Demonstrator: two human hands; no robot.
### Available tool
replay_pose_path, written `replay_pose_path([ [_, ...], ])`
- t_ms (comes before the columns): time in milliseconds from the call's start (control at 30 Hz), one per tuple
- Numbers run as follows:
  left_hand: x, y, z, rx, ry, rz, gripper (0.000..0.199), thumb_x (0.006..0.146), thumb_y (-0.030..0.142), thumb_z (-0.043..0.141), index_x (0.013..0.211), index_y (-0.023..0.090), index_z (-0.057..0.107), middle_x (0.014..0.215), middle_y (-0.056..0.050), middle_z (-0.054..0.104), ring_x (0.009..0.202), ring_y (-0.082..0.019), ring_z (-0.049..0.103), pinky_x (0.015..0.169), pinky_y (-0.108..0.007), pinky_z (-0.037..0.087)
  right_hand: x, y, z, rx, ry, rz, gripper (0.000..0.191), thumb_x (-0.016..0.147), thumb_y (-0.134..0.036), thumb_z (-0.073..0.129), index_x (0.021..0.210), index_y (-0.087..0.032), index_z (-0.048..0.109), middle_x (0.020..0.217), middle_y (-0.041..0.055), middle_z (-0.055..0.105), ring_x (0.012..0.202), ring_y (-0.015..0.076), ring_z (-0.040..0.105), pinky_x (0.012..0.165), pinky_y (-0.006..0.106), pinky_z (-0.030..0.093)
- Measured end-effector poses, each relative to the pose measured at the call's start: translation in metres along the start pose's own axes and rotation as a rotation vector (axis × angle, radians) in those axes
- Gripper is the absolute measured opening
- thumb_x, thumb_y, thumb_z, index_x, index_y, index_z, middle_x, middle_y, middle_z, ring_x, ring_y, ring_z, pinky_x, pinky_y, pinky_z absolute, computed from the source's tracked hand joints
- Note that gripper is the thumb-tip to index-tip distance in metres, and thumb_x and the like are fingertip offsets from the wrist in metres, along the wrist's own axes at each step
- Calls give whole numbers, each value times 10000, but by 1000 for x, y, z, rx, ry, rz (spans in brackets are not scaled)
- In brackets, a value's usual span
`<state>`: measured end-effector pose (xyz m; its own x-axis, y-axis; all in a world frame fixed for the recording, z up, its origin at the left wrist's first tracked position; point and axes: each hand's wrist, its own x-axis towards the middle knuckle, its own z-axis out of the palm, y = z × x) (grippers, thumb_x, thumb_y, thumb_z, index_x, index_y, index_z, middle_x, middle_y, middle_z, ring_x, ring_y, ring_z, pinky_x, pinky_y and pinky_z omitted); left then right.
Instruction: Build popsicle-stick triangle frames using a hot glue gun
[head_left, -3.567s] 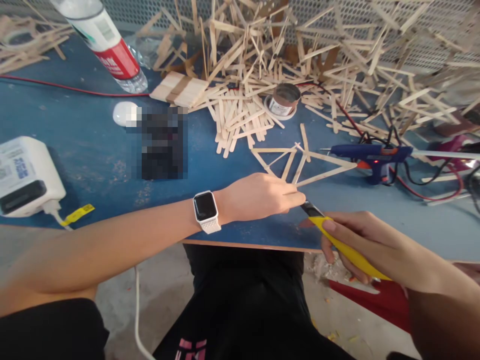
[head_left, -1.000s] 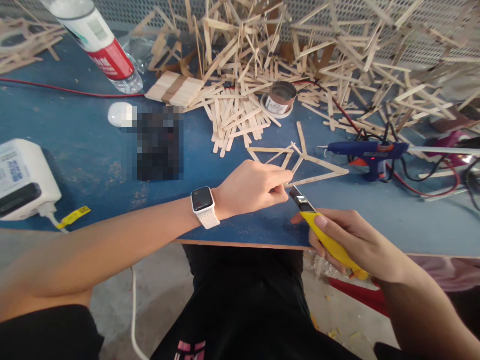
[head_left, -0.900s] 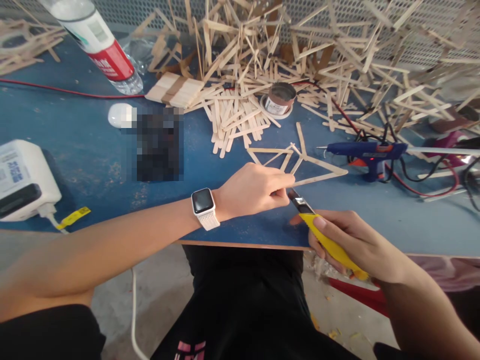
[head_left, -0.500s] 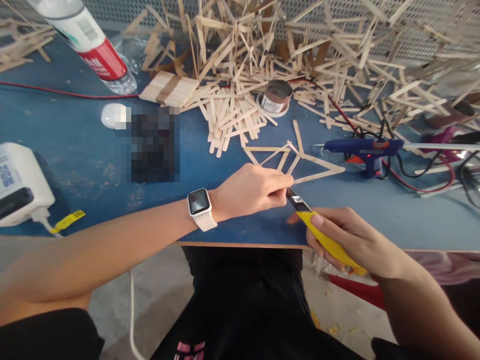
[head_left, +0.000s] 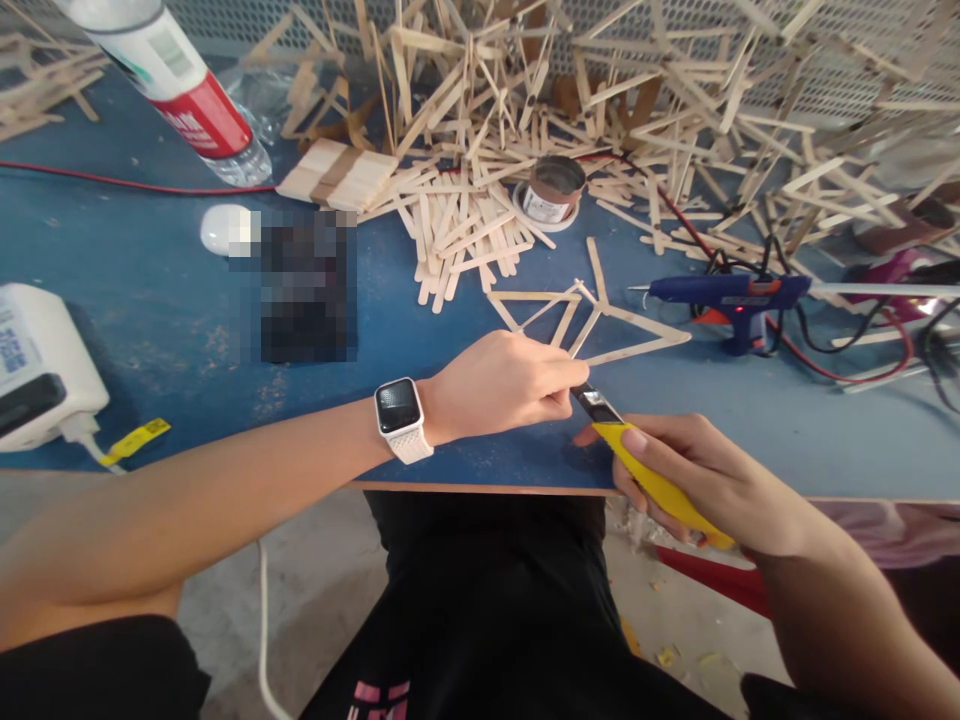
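A yellow utility knife [head_left: 660,482] is gripped in my right hand [head_left: 701,478], its blade end angled up and left against the fingers of my left hand. My left hand [head_left: 517,382], with a white watch on the wrist, is closed over the near part of a craft-stick frame [head_left: 641,350]. The frame lies flat on the blue table and is made of joined triangles. My left fingers hide the spot where the blade tip ends, so I cannot see whether it touches wood.
A blue glue gun [head_left: 739,300] with a lit red light lies right of the frame. Loose craft sticks [head_left: 465,230] and a brown tape roll [head_left: 553,190] are behind. A bottle [head_left: 202,110], a bundle of sticks [head_left: 337,175] and a white power block [head_left: 45,365] stand left.
My left fingers have shifted very slightly around the near part of the frame. The knife and my right hand stay almost in place.
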<state>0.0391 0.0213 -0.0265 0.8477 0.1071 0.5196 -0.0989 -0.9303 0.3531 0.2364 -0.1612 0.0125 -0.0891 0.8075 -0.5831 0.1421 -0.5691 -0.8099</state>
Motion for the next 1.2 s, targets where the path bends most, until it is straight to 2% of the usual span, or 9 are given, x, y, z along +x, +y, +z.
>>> replay_pose_path([
  [367, 0, 3, 3, 95, 62, 10, 292, 975, 85, 522, 711, 199, 571, 659, 38, 593, 590, -123, 510, 576, -300, 372, -2, 3, 1, -27, -9, -44, 579, 1064, -704, 565, 1230, -177, 740, 700, 2, 670, 429, 72, 531, 440, 203, 421],
  [700, 0, 3, 3, 156, 155, 24, 289, 955, 61, 503, 712, 199, 577, 658, 41, 601, 580, -116, 519, 559, -299, 381, -2, 5, 5, 35, 46, -55, 562, 1047, -692, 604, 1218, -175, 742, 651, -14, 629, 392, 80, 494, 384, 211, 370],
  [867, 0, 3, 2, 115, 79, 13, 302, 996, 79, 511, 729, 200, 581, 674, 39, 614, 610, -116, 550, 595, -285, 408, -2, 8, 3, 39, 45, -41, 549, 1049, -691, 598, 1214, -189, 746, 643, -20, 623, 385, 81, 488, 374, 212, 365],
  [1033, 0, 2, -1, 110, 27, 81, 287, 1059, 121, 547, 789, 196, 611, 726, 29, 667, 655, -128, 600, 652, -276, 464, -2, 4, 3, -1, 24, -39, 594, 1045, -713, 589, 1243, -175, 748, 657, -8, 643, 399, 83, 500, 401, 220, 389],
  [1200, -1, 1, -3, 154, -10, 127, 256, 1070, 137, 576, 826, 189, 636, 772, 16, 709, 678, -132, 619, 668, -282, 468, -3, 0, 3, -37, 31, -44, 614, 1041, -726, 585, 1232, -168, 757, 666, 2, 656, 408, 88, 506, 421, 236, 410],
])
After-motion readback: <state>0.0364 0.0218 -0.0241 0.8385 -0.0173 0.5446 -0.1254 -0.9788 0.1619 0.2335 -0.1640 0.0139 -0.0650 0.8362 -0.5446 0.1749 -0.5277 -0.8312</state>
